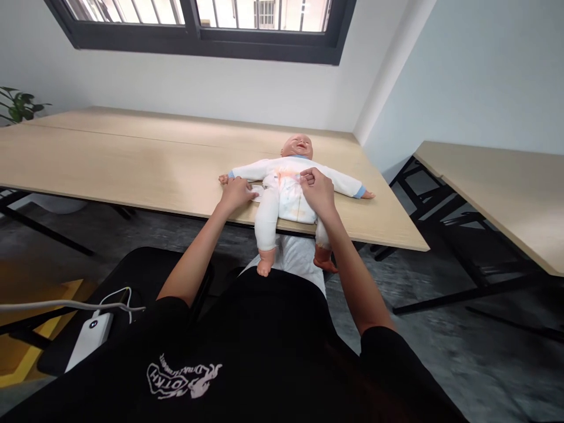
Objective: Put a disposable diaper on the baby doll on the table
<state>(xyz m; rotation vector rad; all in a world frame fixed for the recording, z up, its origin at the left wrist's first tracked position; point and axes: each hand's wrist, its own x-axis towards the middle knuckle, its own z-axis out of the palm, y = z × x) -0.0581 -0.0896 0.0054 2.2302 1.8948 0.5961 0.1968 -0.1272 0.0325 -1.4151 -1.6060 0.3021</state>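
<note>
A baby doll [299, 147] lies on its back at the table's front edge, arms spread and legs hanging over. It wears a white top with blue cuffs and a white diaper [296, 207] with faint coloured print at the waist. My right hand [318, 189] pinches the diaper's front waist on the right side. On the left, my left hand [237, 192] is low over the tabletop by the doll's hand, its thumb and finger closed on a white side flap of the diaper. The fingertips are small and partly hidden.
The wooden table [145, 158] runs along the wall under a barred window [264, 35]. A second table [497, 182] stands to the right. Beside me on the left, a black chair [145, 276] carries a white power bank [91, 338] with a cable. A plant [22, 106] is at far left.
</note>
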